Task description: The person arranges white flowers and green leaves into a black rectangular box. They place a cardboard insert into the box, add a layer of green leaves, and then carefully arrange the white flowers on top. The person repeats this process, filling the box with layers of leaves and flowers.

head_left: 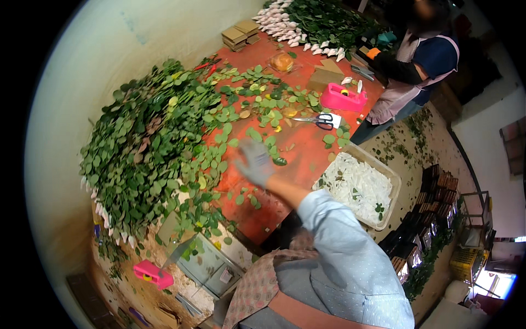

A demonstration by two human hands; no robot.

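My right hand [255,162], in a grey work glove, reaches over the red tabletop [298,151] with its fingers apart and nothing in them. Loose green leaves lie around it, some close to its fingertips. To its left rises a big heap of leafy green stems [148,129], with pale wrapped ends [104,216] along its lower left edge. Scissors with dark handles [323,121] rest beyond the hand, beside a pink tape dispenser [343,98]. My left hand does not show.
A bin of white scraps [359,189] stands at the table's right edge. Across the table is a co-worker [419,66] near wrapped rose bunches [279,24]. Cardboard pieces [240,35] are stacked by the wall. Another pink dispenser [153,274] sits lower left.
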